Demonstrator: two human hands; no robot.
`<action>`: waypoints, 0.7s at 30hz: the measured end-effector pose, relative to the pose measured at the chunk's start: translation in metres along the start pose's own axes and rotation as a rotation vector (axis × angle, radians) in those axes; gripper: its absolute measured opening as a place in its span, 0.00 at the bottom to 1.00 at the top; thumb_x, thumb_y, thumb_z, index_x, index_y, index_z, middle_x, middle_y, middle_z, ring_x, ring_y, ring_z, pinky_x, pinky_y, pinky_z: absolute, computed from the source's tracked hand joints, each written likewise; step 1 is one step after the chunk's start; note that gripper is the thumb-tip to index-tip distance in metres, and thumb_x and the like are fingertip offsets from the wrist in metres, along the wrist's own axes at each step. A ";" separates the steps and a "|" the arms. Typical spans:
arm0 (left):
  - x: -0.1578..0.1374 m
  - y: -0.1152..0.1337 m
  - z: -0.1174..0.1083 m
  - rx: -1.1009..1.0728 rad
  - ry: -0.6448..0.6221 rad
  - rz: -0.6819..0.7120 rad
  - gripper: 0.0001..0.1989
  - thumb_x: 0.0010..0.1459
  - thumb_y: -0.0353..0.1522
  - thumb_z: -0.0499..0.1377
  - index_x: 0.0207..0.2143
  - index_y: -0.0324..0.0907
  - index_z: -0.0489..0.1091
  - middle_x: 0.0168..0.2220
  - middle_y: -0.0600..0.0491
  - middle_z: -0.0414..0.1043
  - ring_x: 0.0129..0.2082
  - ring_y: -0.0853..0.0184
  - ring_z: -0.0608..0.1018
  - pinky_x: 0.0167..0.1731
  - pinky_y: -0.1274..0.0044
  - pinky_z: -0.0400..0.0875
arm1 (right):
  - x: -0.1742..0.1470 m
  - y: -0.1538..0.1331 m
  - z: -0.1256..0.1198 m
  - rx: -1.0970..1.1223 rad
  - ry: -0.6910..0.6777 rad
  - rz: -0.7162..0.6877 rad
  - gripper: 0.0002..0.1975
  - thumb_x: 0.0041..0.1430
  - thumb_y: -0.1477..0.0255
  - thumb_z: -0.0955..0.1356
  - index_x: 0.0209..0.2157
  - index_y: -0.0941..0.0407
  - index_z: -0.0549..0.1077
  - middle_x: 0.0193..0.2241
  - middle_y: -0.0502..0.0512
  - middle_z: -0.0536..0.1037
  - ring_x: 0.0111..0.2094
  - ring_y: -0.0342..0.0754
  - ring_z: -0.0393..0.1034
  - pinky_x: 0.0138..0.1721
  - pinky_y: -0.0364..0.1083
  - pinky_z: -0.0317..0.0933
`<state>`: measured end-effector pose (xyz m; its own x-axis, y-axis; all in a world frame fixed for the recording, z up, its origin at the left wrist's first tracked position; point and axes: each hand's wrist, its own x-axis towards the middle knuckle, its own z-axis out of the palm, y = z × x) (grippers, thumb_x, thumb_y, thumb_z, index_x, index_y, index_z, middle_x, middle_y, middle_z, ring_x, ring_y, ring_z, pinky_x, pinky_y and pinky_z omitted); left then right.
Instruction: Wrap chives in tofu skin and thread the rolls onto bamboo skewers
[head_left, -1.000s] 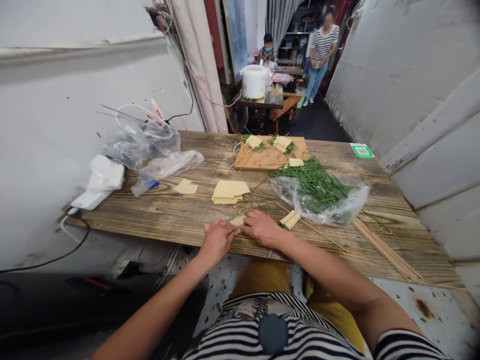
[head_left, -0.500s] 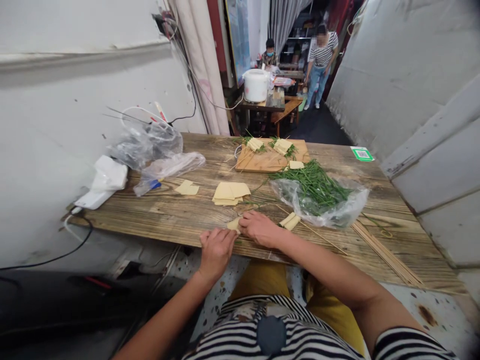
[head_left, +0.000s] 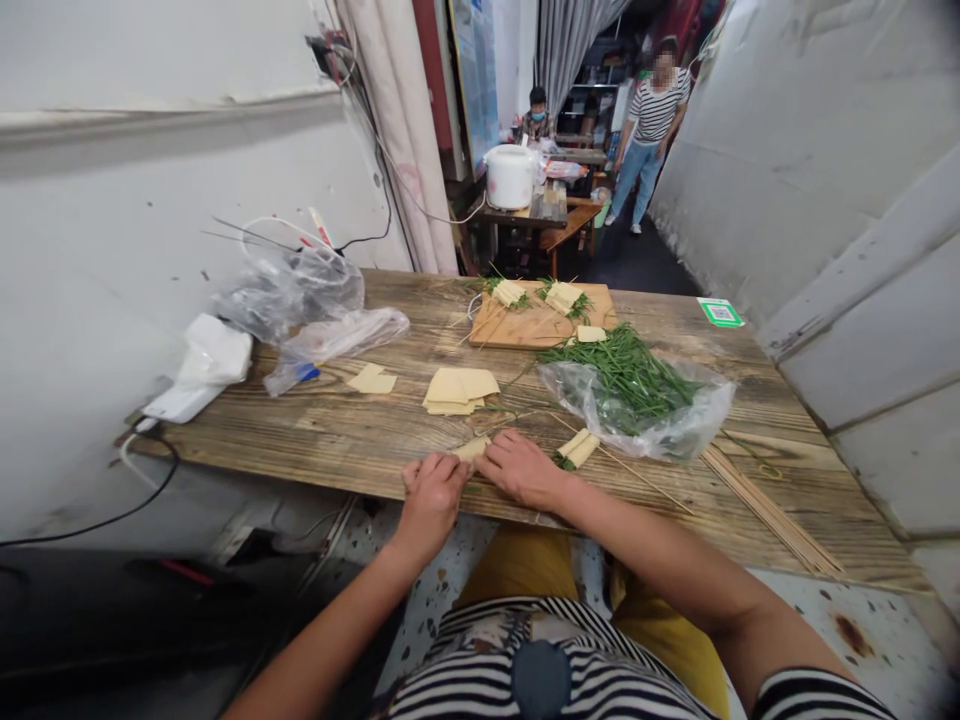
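At the table's near edge, my left hand (head_left: 433, 490) and my right hand (head_left: 519, 468) are closed on the two ends of one tofu skin sheet (head_left: 472, 448), which looks partly rolled. My fingers cover most of it, so its filling is hidden. Just right of my right wrist lie finished tofu skin rolls (head_left: 579, 448) with green ends showing. A stack of tofu skin sheets (head_left: 459, 390) sits beyond my hands, with a few loose sheets (head_left: 373, 378) to its left. Green chives (head_left: 630, 372) are heaped on a clear plastic bag (head_left: 697, 428) at right.
A cutting board (head_left: 517, 332) at the far edge bears two skewered roll bundles. Thin wooden skewers (head_left: 776, 510) lie at right. Plastic bags (head_left: 352, 335) and a white box (head_left: 206, 365) take up the left. Beyond stand a rice cooker (head_left: 511, 178) and two people.
My hands have shifted slightly left, still on the sheet, and more of the rolls beside my right wrist shows. The person standing in the background has straightened up.
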<state>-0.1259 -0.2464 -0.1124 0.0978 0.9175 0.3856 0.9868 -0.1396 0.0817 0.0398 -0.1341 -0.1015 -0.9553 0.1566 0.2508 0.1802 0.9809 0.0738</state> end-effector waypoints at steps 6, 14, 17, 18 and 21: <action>-0.003 0.003 0.001 0.084 0.071 -0.014 0.09 0.65 0.31 0.53 0.43 0.44 0.73 0.43 0.48 0.76 0.45 0.59 0.71 0.43 0.65 0.53 | 0.005 0.007 -0.001 0.017 -0.035 -0.088 0.13 0.70 0.72 0.58 0.39 0.60 0.72 0.33 0.56 0.71 0.37 0.49 0.59 0.42 0.51 0.52; -0.011 -0.001 0.008 0.009 0.120 0.088 0.13 0.64 0.27 0.52 0.46 0.43 0.73 0.42 0.48 0.77 0.45 0.60 0.72 0.44 0.66 0.55 | 0.019 0.016 -0.013 0.088 -0.137 -0.086 0.14 0.68 0.70 0.61 0.31 0.57 0.74 0.34 0.54 0.73 0.39 0.49 0.59 0.45 0.50 0.51; -0.006 -0.002 0.006 0.006 0.077 0.069 0.13 0.64 0.28 0.51 0.46 0.43 0.73 0.42 0.47 0.77 0.45 0.60 0.71 0.43 0.66 0.55 | 0.020 0.017 -0.012 0.089 -0.134 -0.063 0.15 0.69 0.69 0.60 0.31 0.57 0.75 0.33 0.54 0.74 0.39 0.49 0.60 0.47 0.50 0.51; -0.004 -0.002 0.005 -0.006 0.062 0.065 0.13 0.64 0.28 0.51 0.46 0.43 0.73 0.41 0.47 0.77 0.44 0.60 0.71 0.43 0.66 0.55 | 0.019 0.016 -0.011 0.085 -0.119 -0.049 0.16 0.69 0.69 0.60 0.32 0.57 0.75 0.33 0.54 0.74 0.39 0.49 0.60 0.47 0.50 0.51; 0.002 -0.002 0.003 -0.045 0.019 0.049 0.12 0.64 0.28 0.51 0.44 0.42 0.73 0.40 0.47 0.76 0.43 0.61 0.71 0.42 0.66 0.55 | 0.011 0.010 -0.007 0.057 -0.037 0.003 0.13 0.69 0.72 0.59 0.40 0.58 0.74 0.33 0.56 0.74 0.40 0.50 0.61 0.48 0.51 0.52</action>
<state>-0.1278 -0.2432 -0.1144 0.1426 0.9021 0.4072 0.9741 -0.2009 0.1039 0.0330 -0.1235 -0.0916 -0.9630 0.1628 0.2148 0.1705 0.9852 0.0174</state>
